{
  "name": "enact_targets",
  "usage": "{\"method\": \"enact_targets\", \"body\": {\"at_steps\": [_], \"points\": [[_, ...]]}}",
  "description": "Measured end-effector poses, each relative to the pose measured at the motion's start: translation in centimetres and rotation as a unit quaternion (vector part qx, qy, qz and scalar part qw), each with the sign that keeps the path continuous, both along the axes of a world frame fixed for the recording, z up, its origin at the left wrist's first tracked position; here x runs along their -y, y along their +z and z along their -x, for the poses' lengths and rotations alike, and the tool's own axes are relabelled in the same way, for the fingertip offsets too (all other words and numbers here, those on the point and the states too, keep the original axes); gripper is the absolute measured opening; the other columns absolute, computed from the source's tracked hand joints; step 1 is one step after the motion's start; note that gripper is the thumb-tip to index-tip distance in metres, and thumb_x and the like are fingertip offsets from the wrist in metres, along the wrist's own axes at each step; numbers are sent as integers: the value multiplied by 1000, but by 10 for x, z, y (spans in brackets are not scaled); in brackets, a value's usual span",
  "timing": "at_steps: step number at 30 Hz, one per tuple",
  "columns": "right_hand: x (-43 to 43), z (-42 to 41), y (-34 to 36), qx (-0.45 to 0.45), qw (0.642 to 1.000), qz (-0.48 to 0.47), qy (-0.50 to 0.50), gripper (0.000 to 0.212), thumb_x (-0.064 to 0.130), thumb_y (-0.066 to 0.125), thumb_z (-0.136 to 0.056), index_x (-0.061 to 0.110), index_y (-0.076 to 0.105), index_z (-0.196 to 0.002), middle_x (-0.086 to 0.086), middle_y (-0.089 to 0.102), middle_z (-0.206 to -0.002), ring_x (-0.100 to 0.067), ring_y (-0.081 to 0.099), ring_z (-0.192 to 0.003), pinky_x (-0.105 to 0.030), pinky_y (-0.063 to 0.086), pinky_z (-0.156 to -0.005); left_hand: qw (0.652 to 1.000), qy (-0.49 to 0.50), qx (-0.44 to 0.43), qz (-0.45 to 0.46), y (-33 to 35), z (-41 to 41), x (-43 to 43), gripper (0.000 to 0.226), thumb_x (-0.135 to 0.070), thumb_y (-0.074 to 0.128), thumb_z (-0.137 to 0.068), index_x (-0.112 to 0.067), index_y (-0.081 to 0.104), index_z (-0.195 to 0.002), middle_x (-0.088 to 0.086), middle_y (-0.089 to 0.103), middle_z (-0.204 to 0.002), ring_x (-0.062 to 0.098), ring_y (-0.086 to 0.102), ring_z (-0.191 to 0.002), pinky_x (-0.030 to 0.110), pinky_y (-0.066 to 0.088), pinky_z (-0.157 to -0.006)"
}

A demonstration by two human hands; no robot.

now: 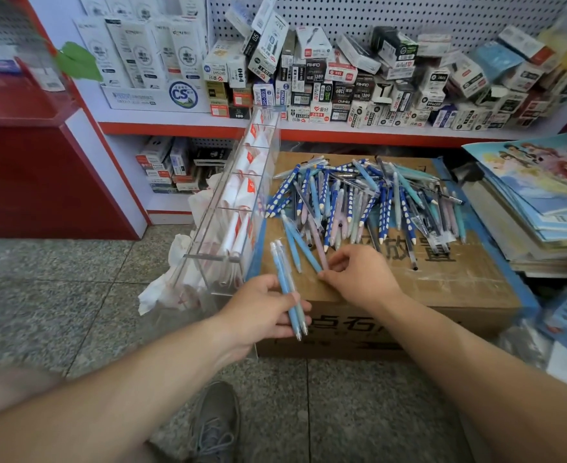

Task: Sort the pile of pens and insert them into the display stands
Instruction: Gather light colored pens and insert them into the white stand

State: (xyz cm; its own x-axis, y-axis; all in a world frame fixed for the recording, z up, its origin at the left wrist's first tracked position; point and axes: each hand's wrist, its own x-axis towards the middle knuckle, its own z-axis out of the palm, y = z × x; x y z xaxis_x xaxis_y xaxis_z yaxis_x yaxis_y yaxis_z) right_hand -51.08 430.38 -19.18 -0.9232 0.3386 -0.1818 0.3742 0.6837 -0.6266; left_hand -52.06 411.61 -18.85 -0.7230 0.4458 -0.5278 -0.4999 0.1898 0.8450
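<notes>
Head view: curls left hand point(262, 309) grip round two blue pens point(284, 275), keeping same ones together. Pinches another blue pen point(300, 243) off pile point(359, 198) with right hand point(359, 275) grip.

A cardboard box point(442, 282) at centre frame stands on the speckled floor point(75, 295); a pile of pens point(359, 202) lies across its top.

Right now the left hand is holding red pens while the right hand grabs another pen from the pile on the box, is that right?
Not quite: in the head view the pens in the left hand are light blue, not red. The right hand does pinch another pen at the edge of the pile on the box.
</notes>
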Motion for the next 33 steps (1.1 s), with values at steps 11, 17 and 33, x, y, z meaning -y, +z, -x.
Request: {"method": "enact_targets", "body": {"at_steps": [11,17,33], "points": [[-10,-34,14,-2,988,149,-45,4,18,76,-87,16,74,-84,1,70,-75,-8,58,-61,-18,43,-49,998,32,-2,-45,-3,4,-10,27,2,58,-98,-8,58,-123,13,75,-107,22,77,-88,28,62,-68],[8,-42,-6,-40,979,198,38,9,17,82,-83,16,74,-87,-6,74,-78,-7,59,-63,-28,50,-59,998,30,9,-62,0,3,-16,20,3,58,-97,-8,66,-112,11,78,-98,18,76,-84,27,61,-66],[-5,0,-8,-62,998,-1,30,17,32,80,-85,24,70,-96,12,68,-84,-3,64,-77,-18,51,-65,999,37,26,-8,-10,5,-12,16,-8,64,-97,-5,64,-113,15,77,-101,25,76,-91,32,63,-70]]}}
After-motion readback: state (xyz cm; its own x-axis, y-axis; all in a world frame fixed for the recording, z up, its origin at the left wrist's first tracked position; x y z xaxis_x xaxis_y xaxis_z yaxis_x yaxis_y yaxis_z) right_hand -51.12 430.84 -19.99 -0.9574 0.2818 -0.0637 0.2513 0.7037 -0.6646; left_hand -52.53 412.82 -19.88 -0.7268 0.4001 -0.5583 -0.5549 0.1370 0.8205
